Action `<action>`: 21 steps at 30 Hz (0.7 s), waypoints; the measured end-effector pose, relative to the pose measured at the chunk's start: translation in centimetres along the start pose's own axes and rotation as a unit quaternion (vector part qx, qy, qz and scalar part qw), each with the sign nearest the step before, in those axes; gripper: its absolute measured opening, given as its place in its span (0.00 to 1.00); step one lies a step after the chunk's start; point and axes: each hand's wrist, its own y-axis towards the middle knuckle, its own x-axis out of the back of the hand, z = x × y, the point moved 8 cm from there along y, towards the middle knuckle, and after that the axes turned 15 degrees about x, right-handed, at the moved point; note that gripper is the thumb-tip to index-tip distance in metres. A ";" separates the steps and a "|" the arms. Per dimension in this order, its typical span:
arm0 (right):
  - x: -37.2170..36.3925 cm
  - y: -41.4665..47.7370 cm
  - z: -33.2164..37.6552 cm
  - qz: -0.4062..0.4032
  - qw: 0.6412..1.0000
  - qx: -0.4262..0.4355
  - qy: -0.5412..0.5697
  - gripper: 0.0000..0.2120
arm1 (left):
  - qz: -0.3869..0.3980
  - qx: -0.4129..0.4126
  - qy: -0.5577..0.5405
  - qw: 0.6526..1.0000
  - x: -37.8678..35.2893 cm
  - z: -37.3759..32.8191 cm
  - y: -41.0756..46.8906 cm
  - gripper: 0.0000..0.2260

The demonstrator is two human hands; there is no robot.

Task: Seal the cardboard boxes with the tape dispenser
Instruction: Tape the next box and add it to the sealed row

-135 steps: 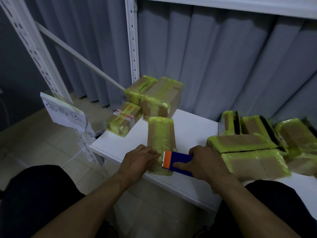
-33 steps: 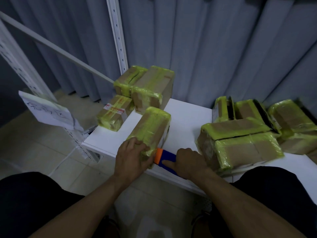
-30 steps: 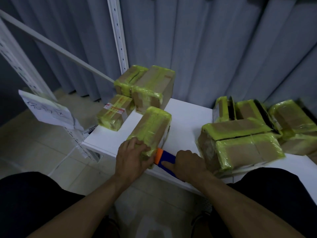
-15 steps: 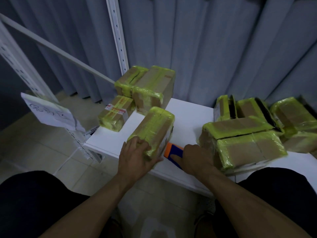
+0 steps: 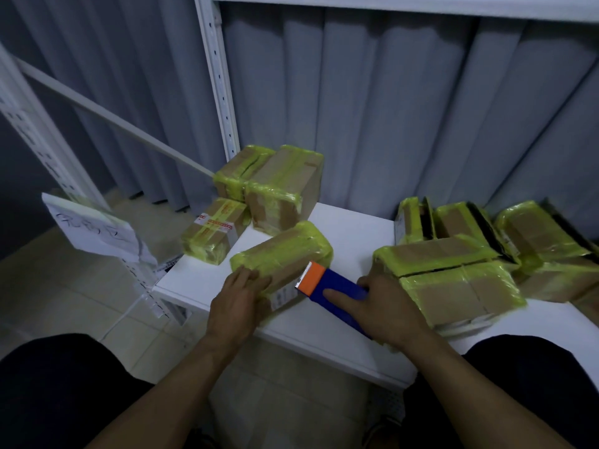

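Since half a second ago, the tape dispenser (image 5: 329, 283) has closed on the box (image 5: 285, 251). Its orange toothed head, then a little apart, now touches the box's right-facing side at centre frame.

My right hand (image 5: 384, 307) holds the blue body, with the index finger (image 5: 338, 293) laid straight along its top and the other fingers closed round it. My left hand (image 5: 238, 301) curves over the box's near-left corner, fingers bent onto the top face, gripping it against the white shelf board (image 5: 343, 228).

The box lies diagonally with its far end toward the upper right, and yellow-green tape covers much of it. Whether a fresh strip is running off the head cannot be told.

To do this step well, I judge that the left hand must pin the box so it cannot slide. The right should keep the head flat to the cardboard, draw evenly, then tilt the teeth to cut. Taped boxes (image 5: 453, 277) sit just beside my right hand at right of frame, limiting its swing.
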 end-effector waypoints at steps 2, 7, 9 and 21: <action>0.3 0.1 0.4 -0.011 0.999 0.005 0.033 0.29 | 0.038 0.003 -0.065 0.997 -0.1 0.7 -0.2 0.22; 0.9 0.2 1.1 -0.020 0.998 0.020 0.053 0.27 | -0.033 -0.013 -0.040 0.999 2.3 1.9 1.2 0.33; 0.8 0.2 1.0 -0.025 0.998 0.026 0.052 0.27 | -0.042 0.011 0.021 0.999 2.2 3.1 2.2 0.38; 0.1 0.3 -0.3 -0.015 0.995 0.005 0.099 0.28 | 0.084 -0.065 -0.011 0.994 -0.3 -4.7 -3.6 0.33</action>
